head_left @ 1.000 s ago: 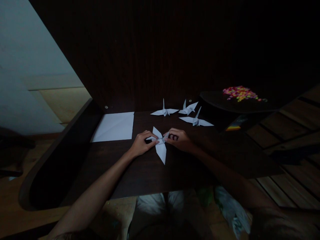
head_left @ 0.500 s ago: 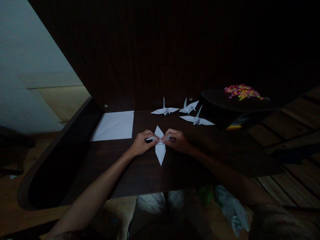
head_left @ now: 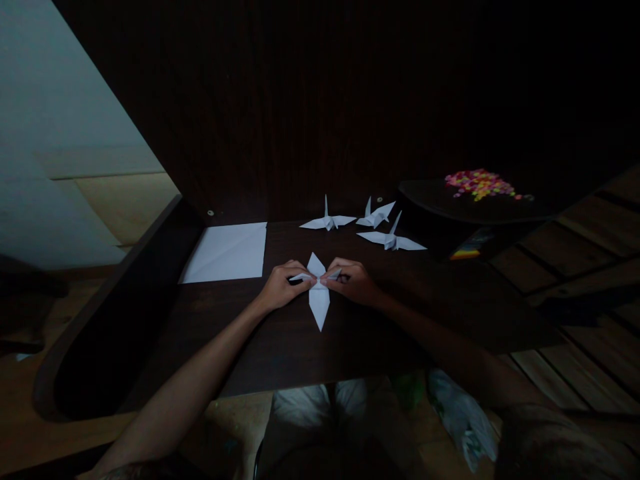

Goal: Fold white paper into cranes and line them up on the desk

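A white paper crane (head_left: 320, 307) lies between my hands, its two broad wings spread toward and away from me. My left hand (head_left: 284, 285) pinches the narrow point on its left side between thumb and fingers. On the opposite side, my right hand (head_left: 353, 281) grips the other narrow point in the same way. Both thumbs meet close to the crane's middle, partly covering it. Behind my hands stand three folded cranes: one at the left (head_left: 327, 222), one at the back right (head_left: 376, 217) and one in front of that (head_left: 393, 240).
White paper (head_left: 225, 252) lies on the dark desk (head_left: 280, 353) at the left, beside a raised side panel (head_left: 115, 313). Small colourful pieces (head_left: 480, 184) are heaped on a dark shelf (head_left: 440, 207) at the right. A plastic bag (head_left: 463, 417) sits below the desk's edge.
The whole view has shifted very slightly. Both hands keep their pinch on the crane, and its shape looks almost the same.
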Demonstrator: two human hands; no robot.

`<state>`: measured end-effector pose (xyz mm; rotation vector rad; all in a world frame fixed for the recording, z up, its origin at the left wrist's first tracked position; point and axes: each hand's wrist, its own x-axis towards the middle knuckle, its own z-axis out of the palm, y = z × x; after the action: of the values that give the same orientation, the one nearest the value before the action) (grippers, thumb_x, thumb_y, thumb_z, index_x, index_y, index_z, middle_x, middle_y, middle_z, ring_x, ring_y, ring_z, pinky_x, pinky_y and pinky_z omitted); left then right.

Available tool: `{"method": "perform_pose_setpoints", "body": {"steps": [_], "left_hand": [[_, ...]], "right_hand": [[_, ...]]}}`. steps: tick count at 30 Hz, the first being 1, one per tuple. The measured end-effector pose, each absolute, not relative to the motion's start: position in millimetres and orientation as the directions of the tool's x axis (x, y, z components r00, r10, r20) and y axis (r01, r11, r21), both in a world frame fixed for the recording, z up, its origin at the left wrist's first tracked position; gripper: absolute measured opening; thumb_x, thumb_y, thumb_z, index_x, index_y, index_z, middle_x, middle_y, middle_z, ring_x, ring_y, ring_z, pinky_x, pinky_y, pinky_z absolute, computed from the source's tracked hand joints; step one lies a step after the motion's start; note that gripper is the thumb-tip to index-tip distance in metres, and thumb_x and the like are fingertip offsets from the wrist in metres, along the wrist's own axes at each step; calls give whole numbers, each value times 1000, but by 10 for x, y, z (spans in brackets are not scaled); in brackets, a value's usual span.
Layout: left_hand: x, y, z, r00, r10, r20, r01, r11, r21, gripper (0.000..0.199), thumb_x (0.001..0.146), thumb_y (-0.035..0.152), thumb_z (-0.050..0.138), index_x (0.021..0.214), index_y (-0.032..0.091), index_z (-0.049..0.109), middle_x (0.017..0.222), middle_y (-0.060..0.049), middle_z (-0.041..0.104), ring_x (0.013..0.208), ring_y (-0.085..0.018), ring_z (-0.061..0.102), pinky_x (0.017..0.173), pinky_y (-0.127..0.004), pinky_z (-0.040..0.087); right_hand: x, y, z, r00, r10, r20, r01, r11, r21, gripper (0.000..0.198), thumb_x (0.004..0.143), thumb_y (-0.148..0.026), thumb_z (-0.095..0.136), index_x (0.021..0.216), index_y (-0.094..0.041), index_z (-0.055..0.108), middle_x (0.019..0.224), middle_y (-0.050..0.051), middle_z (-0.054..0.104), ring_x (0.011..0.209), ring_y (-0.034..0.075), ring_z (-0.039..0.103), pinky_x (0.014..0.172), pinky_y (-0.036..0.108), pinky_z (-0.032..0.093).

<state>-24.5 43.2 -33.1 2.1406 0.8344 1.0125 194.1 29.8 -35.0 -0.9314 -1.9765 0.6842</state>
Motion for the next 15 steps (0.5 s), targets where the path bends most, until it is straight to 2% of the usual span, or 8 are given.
{"method": "perform_pose_setpoints", "body": {"steps": [7, 15], "left_hand": [[-194, 405, -337, 464, 810, 358, 252, -509, 823, 14, 81, 31, 68, 82, 18, 74, 83, -5, 68, 79, -18, 63, 72, -30, 49], [-152, 393, -357, 428, 840, 333, 257, -466, 846, 12, 79, 29, 68, 80, 18, 74, 82, -4, 67, 78, -17, 63, 73, -30, 49]], "right_hand": [[1913, 303, -386, -358, 813, 460, 364, 575, -733, 13, 80, -29, 67, 79, -18, 74, 76, 4, 64, 57, 11, 52, 50, 24, 39], [1908, 305, -385, -363, 800, 479, 346, 593, -727, 11, 80, -26, 67, 78, -17, 74, 76, 4, 64, 62, 13, 56, 53, 24, 42]]}}
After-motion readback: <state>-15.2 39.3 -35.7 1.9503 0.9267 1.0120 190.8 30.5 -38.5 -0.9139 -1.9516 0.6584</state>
